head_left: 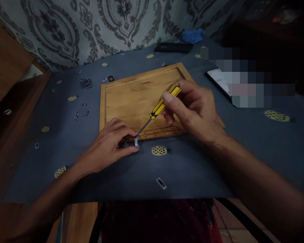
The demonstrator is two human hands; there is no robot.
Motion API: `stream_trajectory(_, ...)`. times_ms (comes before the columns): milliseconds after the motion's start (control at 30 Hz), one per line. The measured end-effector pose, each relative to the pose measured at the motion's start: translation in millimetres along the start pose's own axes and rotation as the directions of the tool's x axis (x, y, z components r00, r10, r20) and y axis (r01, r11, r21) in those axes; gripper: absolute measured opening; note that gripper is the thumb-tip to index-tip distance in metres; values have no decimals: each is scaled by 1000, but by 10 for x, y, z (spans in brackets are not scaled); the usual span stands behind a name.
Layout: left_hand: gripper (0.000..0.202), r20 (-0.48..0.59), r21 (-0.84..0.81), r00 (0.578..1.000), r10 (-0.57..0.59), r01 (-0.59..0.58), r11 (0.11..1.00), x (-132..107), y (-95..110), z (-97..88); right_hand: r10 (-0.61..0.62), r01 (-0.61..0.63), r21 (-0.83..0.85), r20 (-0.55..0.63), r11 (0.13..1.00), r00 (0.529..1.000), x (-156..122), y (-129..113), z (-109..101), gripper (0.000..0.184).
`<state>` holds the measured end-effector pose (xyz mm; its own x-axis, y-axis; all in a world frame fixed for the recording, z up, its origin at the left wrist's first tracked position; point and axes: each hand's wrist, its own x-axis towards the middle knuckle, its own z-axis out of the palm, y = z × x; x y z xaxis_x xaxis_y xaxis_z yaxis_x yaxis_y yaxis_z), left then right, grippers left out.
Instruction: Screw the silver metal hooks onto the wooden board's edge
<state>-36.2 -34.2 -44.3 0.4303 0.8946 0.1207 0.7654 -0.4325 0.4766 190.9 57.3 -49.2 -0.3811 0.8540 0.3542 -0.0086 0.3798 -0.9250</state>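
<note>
My right hand (pixel 192 108) is closed round a yellow-and-black screwdriver (pixel 160 106), whose metal tip points down-left onto a small dark and silver part (pixel 131 142). My left hand (pixel 108 148) pinches that part against the near edge of a wooden board (pixel 131 98). The board lies on a dark blue cloth (pixel 192 165) with yellow pineapple prints. Most of the small part is hidden under my left fingers.
Tiny screws and metal bits (pixel 81 114) lie scattered on the cloth to the left. A phone (pixel 219 81) rests at the right next to a blurred area. A black flat case (pixel 173 47) and blue rag (pixel 192 35) sit at the back. Wooden furniture stands on the left.
</note>
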Motion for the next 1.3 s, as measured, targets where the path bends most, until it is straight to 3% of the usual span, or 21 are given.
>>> stream_trajectory(300, 31, 16, 21, 1000, -21, 20, 1000, 12, 7, -16, -29, 29, 5, -12, 1000, 1000, -9, -11, 8, 39)
stream_trajectory(467, 40, 16, 96, 997, -77, 75, 993, 22, 3, 2, -54, 55, 6, -12, 998, 998, -19, -32, 11, 38)
stream_trajectory(600, 45, 16, 167, 998, -58, 55, 984, 31, 9, 26, -66, 66, 7, -3, 998, 998, -40, -66, 16, 35)
stream_trajectory(767, 49, 26, 226, 999, -45, 38, 973, 31, 9, 55, -169, 169, -56, 1, 984, 986, -44, -116, 41, 34)
stream_trajectory(1033, 45, 23, 264, 999, -31, 24, 964, 11, -3, 70, -184, 199, -62, 199, 978, 963, 30, -349, 155, 29)
stream_trajectory(1167, 40, 22, 237, 999, -32, 26, 971, 4, -6, 78, -268, 267, 43, 294, 963, 918, 102, -343, 254, 17)
stream_trajectory(1300, 39, -2, 228, 1000, -17, 17, 973, 1, -24, 101, -261, 217, 165, 327, 962, 908, 173, -292, 332, 6)
